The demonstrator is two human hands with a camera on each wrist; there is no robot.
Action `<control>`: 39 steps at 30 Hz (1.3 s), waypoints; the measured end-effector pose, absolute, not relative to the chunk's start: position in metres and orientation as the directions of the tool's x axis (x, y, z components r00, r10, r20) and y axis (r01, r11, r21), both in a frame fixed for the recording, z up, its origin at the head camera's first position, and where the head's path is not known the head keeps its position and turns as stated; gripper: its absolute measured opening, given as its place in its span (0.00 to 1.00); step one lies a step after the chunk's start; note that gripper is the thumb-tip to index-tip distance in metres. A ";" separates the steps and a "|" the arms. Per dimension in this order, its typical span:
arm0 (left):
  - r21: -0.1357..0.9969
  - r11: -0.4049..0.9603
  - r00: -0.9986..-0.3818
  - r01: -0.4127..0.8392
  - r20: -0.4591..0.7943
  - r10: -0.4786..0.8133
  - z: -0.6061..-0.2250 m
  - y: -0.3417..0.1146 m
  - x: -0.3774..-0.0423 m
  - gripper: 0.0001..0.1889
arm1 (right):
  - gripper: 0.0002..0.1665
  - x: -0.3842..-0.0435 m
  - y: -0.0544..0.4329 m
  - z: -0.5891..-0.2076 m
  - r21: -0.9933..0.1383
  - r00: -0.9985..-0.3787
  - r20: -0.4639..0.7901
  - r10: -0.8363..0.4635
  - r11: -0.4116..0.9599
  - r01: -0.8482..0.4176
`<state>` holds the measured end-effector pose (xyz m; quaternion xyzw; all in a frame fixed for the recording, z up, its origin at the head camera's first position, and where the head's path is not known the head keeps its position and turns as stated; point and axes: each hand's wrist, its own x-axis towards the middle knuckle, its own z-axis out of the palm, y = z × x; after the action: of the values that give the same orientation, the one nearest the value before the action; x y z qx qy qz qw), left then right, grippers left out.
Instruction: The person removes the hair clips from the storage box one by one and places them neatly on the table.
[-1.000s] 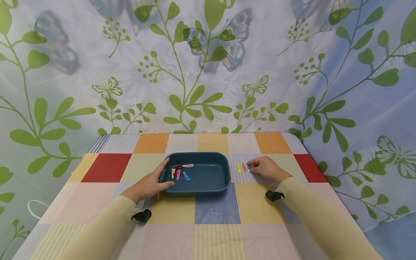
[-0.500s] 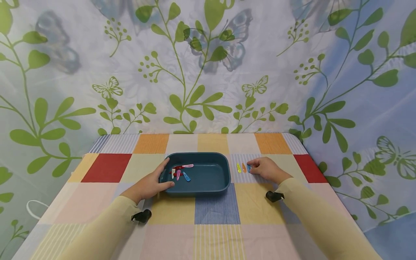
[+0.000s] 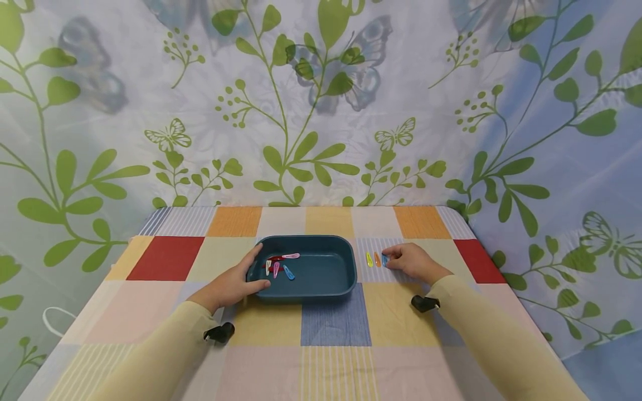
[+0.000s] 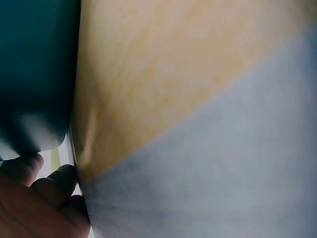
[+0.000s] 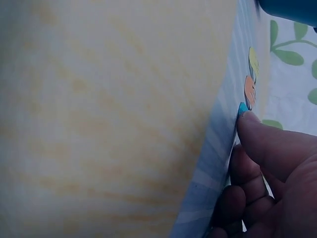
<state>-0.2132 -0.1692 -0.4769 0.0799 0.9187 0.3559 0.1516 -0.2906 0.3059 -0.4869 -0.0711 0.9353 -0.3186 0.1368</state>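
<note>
My left hand (image 3: pixel 233 285) lies spread against the left end of a dark teal tray (image 3: pixel 328 292), its thumb over the near rim. The left wrist view shows those fingers (image 4: pixel 49 191) at the tray's outer wall. Inside the tray's left part are several snap hair clips: a pink one (image 3: pixel 291 256), a blue one (image 3: pixel 288 272), others red, purple and whitish. Right of the tray, my right hand (image 3: pixel 413 262) holds a blue hair clip (image 5: pixel 242 108) at the tablecloth, mostly hidden by the thumb. An orange clip (image 3: pixel 378 259) and a yellow clip (image 3: pixel 369 259) lie beside it in a row.
A patchwork tablecloth (image 3: pixel 336 367) covers the table. Behind it hangs a curtain (image 3: pixel 215 111) with leaves and butterflies. A white cord (image 3: pixel 46 320) loops beyond the table's left edge.
The right fingers have shifted very slightly at the blue hair clip. The left hand, tray and other clips keep their places.
</note>
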 end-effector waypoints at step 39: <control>0.675 0.737 -0.943 0.024 -0.229 0.241 -0.475 -0.170 -0.214 0.56 | 0.24 -0.304 0.137 -0.399 -0.640 -0.775 -0.098 -0.625 0.636 -0.431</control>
<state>-0.2145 -0.1705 -0.4754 0.0719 0.9195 0.3552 0.1525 -0.3042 0.1368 -0.3994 -0.2965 0.8905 -0.3071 0.1574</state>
